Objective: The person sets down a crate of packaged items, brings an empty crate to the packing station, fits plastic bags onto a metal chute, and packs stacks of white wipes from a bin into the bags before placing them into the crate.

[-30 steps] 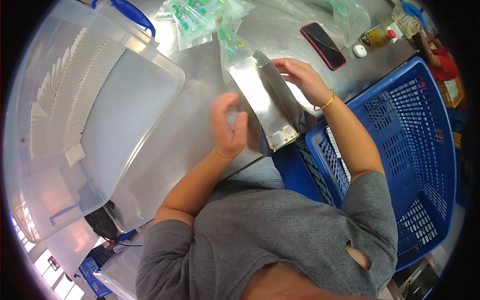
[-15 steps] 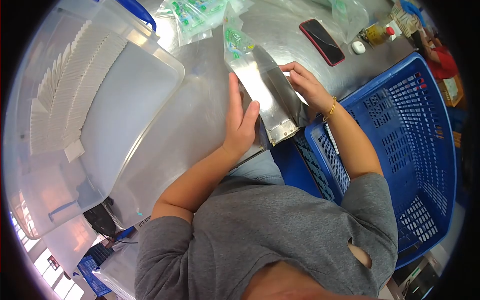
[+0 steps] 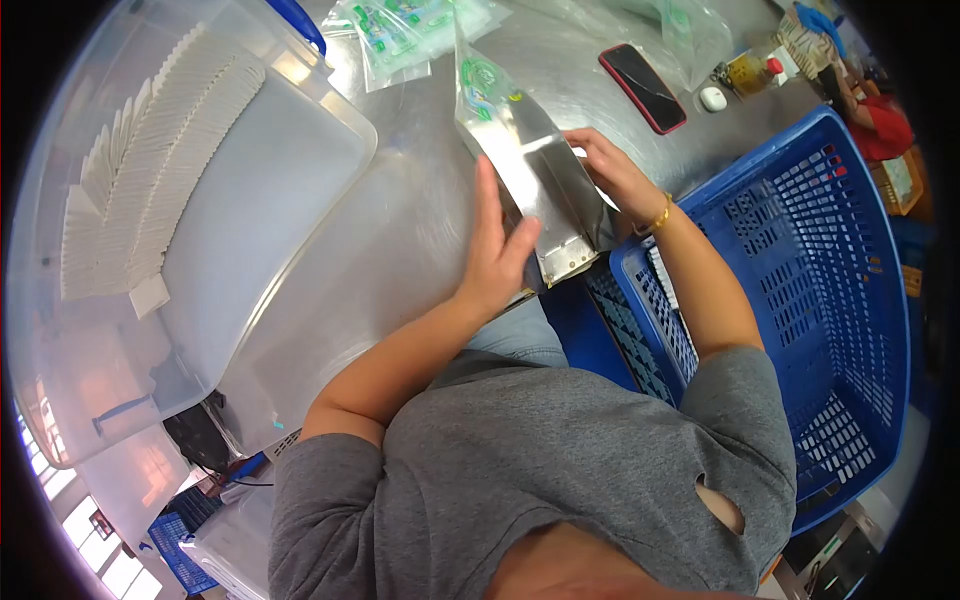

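A shiny metal trough (image 3: 545, 200) stands at the table's near edge, its open end with small rivets facing me. A clear plastic bag with green print (image 3: 482, 92) lies at its far end and appears to overlap it. My left hand (image 3: 497, 245) rests along the trough's left side, fingers straight and thumb apart, with nothing gripped. At the right side, my right hand (image 3: 622, 180) has its fingers loosely bent against the trough's upper edge; its fingertips are partly hidden. A gold bracelet (image 3: 655, 217) circles the right wrist.
Left stands a translucent bin (image 3: 290, 270) with rows of thin white pieces (image 3: 150, 170). More printed bags (image 3: 410, 35) lie at the back. A red-edged phone (image 3: 645, 88), white earbud case (image 3: 713, 99) and bottle (image 3: 750, 72) sit right. A blue basket (image 3: 840, 300) is beside me.
My left hand has shifted slightly right and stays against the trough. My right hand's fingers have drawn closer together at the trough's edge. The bag's near end has moved slightly right.
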A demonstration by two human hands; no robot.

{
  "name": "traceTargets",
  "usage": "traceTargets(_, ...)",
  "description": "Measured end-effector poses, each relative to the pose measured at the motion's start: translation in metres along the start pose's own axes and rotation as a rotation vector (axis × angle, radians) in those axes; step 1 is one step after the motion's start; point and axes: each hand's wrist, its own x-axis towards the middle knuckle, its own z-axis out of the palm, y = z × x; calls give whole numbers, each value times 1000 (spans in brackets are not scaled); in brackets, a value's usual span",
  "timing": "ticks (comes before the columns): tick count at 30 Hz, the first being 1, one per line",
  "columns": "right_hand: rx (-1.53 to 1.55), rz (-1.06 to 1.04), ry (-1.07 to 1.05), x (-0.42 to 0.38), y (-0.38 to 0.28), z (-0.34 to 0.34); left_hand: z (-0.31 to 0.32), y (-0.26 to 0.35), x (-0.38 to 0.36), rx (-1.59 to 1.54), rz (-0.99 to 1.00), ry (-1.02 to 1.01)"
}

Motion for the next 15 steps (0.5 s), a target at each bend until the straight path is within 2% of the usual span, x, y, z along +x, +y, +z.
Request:
traceTargets(4,-49,42,-20,-19,-5,8,3,-2,-14,57,26,-42)
traceTargets(7,101,97,148,-12,-9,16,-6,-10,-8,123,17,95)
traceTargets(8,96,95,141,-10,-9,15,-7,-14,-6,151,1,154)
traceTargets(11,32,195,11,-4,-5,3,-4,-23,3,114,-21,141)
traceTargets(13,0,214,178,-20,2,5,2,-25,4,139,28,115)
traceTargets(14,9,240,190,-25,13,0,7,-24,-3,194,90,115)
traceTargets(15,14,253,190,-26,19,-9,5,-24,-7,278,55,93)
